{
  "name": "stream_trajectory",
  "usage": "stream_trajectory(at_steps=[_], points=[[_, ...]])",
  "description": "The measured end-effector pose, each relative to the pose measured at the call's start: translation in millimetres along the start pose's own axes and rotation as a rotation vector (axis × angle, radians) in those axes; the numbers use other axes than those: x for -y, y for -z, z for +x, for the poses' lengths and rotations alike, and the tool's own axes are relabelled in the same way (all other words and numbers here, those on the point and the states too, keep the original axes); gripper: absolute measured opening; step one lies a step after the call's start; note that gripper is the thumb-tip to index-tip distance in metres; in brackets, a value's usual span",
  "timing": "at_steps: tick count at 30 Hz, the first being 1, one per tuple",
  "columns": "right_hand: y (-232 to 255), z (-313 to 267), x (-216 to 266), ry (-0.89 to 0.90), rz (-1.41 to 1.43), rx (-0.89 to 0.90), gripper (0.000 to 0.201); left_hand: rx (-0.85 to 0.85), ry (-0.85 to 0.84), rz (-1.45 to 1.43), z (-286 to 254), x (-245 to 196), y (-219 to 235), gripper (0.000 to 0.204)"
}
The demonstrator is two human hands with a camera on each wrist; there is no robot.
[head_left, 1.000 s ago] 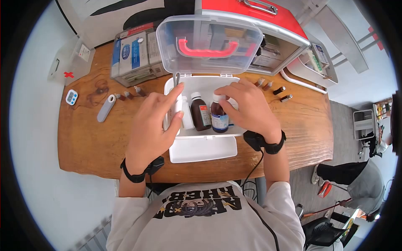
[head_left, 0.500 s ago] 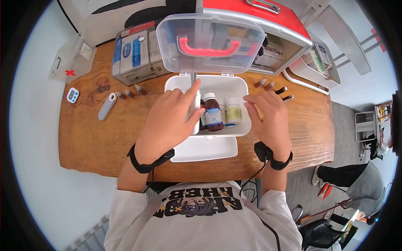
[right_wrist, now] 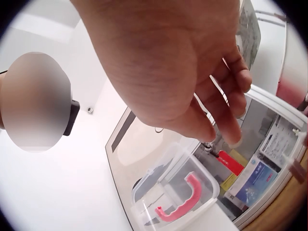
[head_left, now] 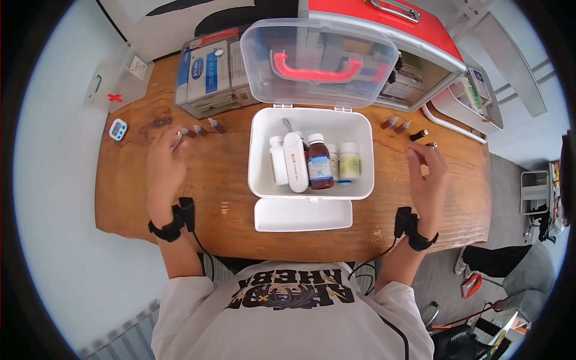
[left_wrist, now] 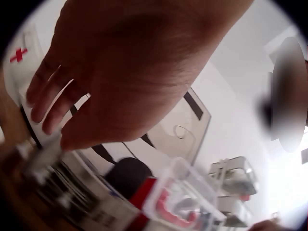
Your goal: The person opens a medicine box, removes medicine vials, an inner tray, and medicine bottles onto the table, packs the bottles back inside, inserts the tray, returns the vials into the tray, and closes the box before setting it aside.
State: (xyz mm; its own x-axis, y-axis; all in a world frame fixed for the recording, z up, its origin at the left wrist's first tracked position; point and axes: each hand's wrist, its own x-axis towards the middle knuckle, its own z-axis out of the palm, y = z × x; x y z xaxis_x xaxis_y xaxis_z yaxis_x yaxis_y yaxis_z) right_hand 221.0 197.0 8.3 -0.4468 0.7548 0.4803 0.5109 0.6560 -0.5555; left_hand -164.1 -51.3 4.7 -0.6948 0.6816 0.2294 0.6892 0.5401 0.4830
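Observation:
In the head view, the left hand [head_left: 165, 174] is over the left of the table, a slim grey handheld device [head_left: 178, 140] showing between thumb and fingers. It pinches this device, blurred by the thumb tip in the left wrist view. The right hand [head_left: 431, 174] hovers at the right with loosely bent fingers, nothing held. Small black cylinders [head_left: 418, 135] lie just beyond its fingertips. Between the hands stands an open white box [head_left: 260, 174] containing a white bottle [head_left: 277, 161], white strapped device [head_left: 296, 165], brown bottle [head_left: 320, 165] and yellow-green-labelled bottle [head_left: 349, 161].
The box's clear lid [head_left: 264, 78] with a red handle [head_left: 318, 75] leans back. Small brown vials [head_left: 217, 125] and a timer [head_left: 118, 129] stand left. More vials [head_left: 402, 127] and a red-topped cabinet [head_left: 414, 36] are at the back right. Another person [head_left: 522, 282] is beyond.
The left hand has let go of the white strapped device in the box and moved left onto the grey device. The right hand has moved right, away from the box.

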Motion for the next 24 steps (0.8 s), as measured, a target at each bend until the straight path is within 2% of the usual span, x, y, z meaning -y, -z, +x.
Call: stream_trajectory(at_steps=[1,3,4,6,9,12,13,15,16,18,20,24], points=[[3,-2,-4,-0.073,0.005,-0.016,0.009,-0.003,0.003,0.006,1,23,3,0.034],[7,-6,-9,-0.109,0.050,-0.013,0.011,-0.033,-0.024,0.288,-1,61,4,0.039],[8,-6,-10,-0.147,0.090,-0.009,0.012,-0.032,-0.020,0.289,1,73,4,0.039],[8,-7,-8,-0.141,0.084,-0.002,0.012,0.063,0.104,0.372,6,95,0,0.044],[7,-7,-4,-0.131,0.047,0.005,0.011,0.058,0.104,0.367,14,135,-21,0.045],[8,-7,-6,-0.138,0.027,0.007,0.011,0.016,0.041,0.288,10,129,-23,0.045],[8,-8,-7,-0.141,0.041,0.013,0.011,0.022,0.035,0.286,9,123,-20,0.045],[9,-11,-11,-0.153,0.055,0.005,0.010,0.301,0.329,0.262,5,101,-7,0.039],[9,-12,-12,-0.161,0.072,-0.001,0.010,0.303,0.323,0.265,-2,89,-2,0.039],[8,-15,-12,-0.178,0.089,-0.009,0.010,0.082,0.258,-0.167,-23,54,6,0.036],[8,-15,-11,-0.182,0.105,-0.001,0.010,-0.002,0.193,-0.298,-40,-37,21,0.036],[0,-13,1,-0.138,0.105,0.049,0.010,0.120,-0.192,-0.209,-53,-106,5,0.032]])
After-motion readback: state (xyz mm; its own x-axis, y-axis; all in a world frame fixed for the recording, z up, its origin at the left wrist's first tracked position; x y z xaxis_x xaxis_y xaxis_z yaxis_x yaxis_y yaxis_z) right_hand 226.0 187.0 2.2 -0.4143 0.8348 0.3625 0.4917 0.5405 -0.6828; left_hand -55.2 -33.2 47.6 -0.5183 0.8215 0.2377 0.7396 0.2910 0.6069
